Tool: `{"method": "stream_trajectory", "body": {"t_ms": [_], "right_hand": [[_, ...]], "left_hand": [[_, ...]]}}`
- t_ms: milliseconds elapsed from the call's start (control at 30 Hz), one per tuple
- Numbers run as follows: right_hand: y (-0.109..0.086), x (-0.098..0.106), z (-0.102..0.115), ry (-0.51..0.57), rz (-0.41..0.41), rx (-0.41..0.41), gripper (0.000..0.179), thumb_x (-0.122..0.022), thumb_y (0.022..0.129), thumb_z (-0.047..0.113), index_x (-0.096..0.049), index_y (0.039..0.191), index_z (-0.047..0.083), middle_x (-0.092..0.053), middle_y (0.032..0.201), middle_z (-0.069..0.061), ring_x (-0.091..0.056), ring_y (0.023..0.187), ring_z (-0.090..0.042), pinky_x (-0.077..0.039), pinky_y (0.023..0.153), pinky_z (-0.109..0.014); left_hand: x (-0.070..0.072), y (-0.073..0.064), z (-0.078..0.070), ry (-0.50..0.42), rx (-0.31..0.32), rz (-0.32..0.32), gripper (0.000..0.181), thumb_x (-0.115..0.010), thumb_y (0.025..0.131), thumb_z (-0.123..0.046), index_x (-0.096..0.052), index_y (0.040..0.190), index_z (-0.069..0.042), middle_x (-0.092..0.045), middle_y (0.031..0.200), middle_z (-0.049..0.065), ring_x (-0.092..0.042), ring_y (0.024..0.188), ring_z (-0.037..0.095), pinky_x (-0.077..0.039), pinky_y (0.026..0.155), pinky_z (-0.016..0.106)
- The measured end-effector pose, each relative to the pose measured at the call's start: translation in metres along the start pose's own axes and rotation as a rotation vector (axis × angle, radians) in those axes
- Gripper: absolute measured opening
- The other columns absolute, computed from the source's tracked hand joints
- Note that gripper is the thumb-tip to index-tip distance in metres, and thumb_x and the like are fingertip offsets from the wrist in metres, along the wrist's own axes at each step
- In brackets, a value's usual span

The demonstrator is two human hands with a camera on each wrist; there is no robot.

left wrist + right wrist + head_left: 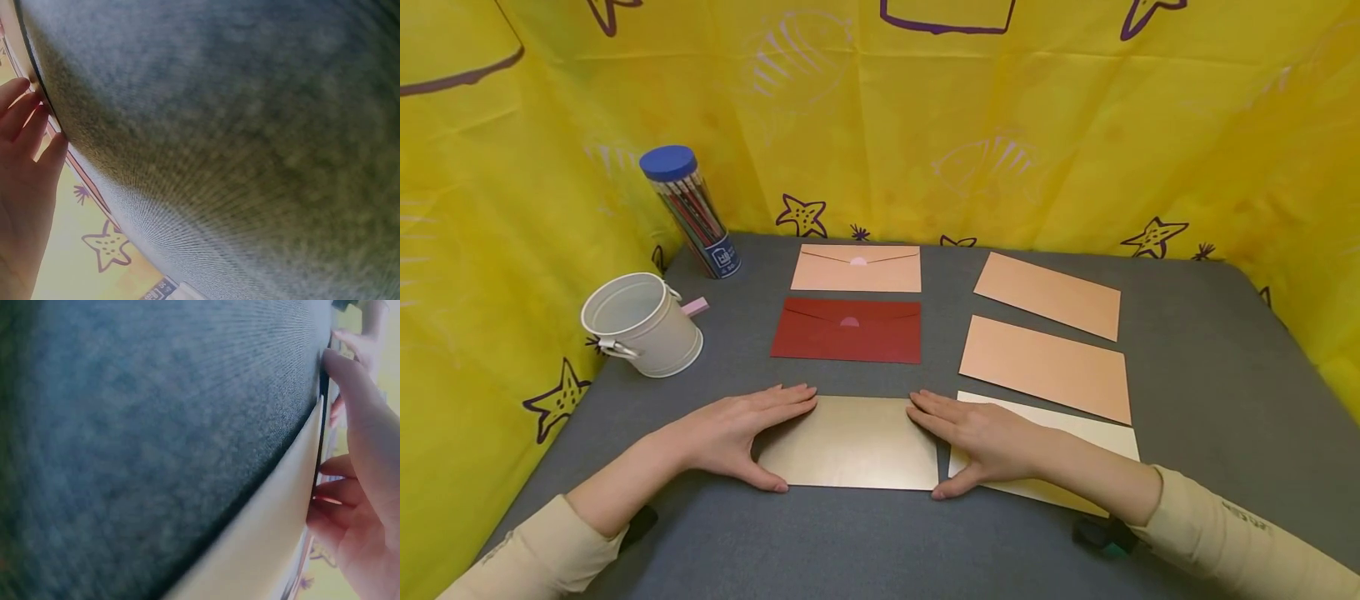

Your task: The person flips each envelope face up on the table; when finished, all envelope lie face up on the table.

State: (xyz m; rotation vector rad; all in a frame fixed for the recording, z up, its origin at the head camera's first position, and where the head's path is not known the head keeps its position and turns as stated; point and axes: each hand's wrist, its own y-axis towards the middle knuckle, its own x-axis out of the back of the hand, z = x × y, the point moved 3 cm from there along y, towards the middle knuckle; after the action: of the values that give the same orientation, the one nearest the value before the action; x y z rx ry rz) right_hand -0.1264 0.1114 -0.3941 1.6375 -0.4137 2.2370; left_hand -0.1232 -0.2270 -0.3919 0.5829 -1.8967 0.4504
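Note:
A gold envelope (857, 442) lies near the front of the table, plain side up. My left hand (741, 429) touches its left end, with straight fingers at the far corner and the thumb at the near edge. At the other end, my right hand (981, 433) rests its extended fingers on the far corner and its thumb by the near corner. Under the right hand and wrist lies a cream envelope (1037, 492), partly hidden. The left wrist view shows the left fingertips (62, 140) along the envelope's edge.
Behind lie a red envelope (846, 343) and a peach envelope (857, 279), flaps up. Two plain peach envelopes (1045, 371) lie slanted at right. On the left stand a white bucket (662, 346), a pink stick (696, 306) beside it, and a blue-capped tube of pencils (691, 208).

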Motion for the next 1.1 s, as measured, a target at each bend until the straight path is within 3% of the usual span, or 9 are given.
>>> {"method": "stream_trajectory", "body": {"t_ms": [200, 500, 700, 867, 967, 1100], "right_hand": [[0.001, 0.003, -0.002, 0.026, 0.005, -0.021, 0.099, -0.057, 0.082, 0.072, -0.034, 0.151, 0.005, -0.030, 0.156, -0.012, -0.030, 0.143, -0.023, -0.039, 0.106, -0.041], [0.001, 0.009, -0.010, 0.128, -0.007, -0.022, 0.085, -0.056, 0.087, 0.067, -0.042, 0.148, 0.009, -0.036, 0.154, -0.008, -0.036, 0.140, -0.021, -0.039, 0.106, -0.043], [0.000, 0.012, -0.015, 0.190, -0.048, -0.012, 0.071, -0.057, 0.091, 0.059, -0.047, 0.146, 0.014, -0.043, 0.150, -0.003, -0.042, 0.136, -0.018, -0.041, 0.104, -0.043], [0.000, 0.017, -0.018, 0.234, -0.087, 0.004, 0.060, -0.058, 0.093, 0.054, -0.052, 0.142, 0.019, -0.051, 0.143, 0.002, -0.050, 0.128, -0.013, -0.046, 0.099, -0.040], [0.001, 0.020, -0.021, 0.294, -0.136, 0.035, 0.050, -0.061, 0.094, 0.047, -0.059, 0.136, 0.019, -0.058, 0.135, 0.006, -0.055, 0.123, -0.011, -0.049, 0.095, -0.037], [0.002, 0.024, -0.025, 0.417, -0.244, 0.110, 0.033, -0.067, 0.093, 0.028, -0.068, 0.123, 0.013, -0.068, 0.121, 0.004, -0.064, 0.111, -0.012, -0.053, 0.087, -0.034]], "left_hand": [[0.001, -0.001, -0.001, 0.019, -0.014, -0.021, 0.093, -0.068, 0.077, -0.068, -0.042, 0.149, -0.014, -0.034, 0.155, 0.006, -0.036, 0.140, 0.030, -0.036, 0.106, 0.050], [0.010, -0.006, 0.002, -0.046, -0.044, -0.060, 0.076, -0.072, 0.080, -0.058, -0.051, 0.143, -0.020, -0.043, 0.150, 0.003, -0.044, 0.135, 0.024, -0.043, 0.101, 0.047], [0.020, -0.006, 0.004, -0.111, -0.115, -0.147, 0.057, -0.077, 0.082, -0.042, -0.062, 0.132, -0.019, -0.058, 0.136, 0.005, -0.056, 0.123, 0.020, -0.048, 0.096, 0.039], [0.026, -0.006, 0.006, -0.172, -0.134, -0.216, 0.044, -0.078, 0.083, -0.031, -0.069, 0.124, -0.018, -0.066, 0.125, 0.001, -0.062, 0.115, 0.016, -0.049, 0.094, 0.029], [0.030, -0.007, 0.006, -0.213, -0.157, -0.291, 0.036, -0.079, 0.081, -0.022, -0.073, 0.117, -0.016, -0.070, 0.116, -0.001, -0.066, 0.107, 0.014, -0.048, 0.092, 0.021], [0.034, -0.008, 0.006, -0.269, -0.167, -0.408, 0.030, -0.080, 0.077, -0.007, -0.076, 0.107, -0.014, -0.073, 0.105, -0.002, -0.070, 0.096, 0.013, -0.050, 0.086, 0.019]]}}
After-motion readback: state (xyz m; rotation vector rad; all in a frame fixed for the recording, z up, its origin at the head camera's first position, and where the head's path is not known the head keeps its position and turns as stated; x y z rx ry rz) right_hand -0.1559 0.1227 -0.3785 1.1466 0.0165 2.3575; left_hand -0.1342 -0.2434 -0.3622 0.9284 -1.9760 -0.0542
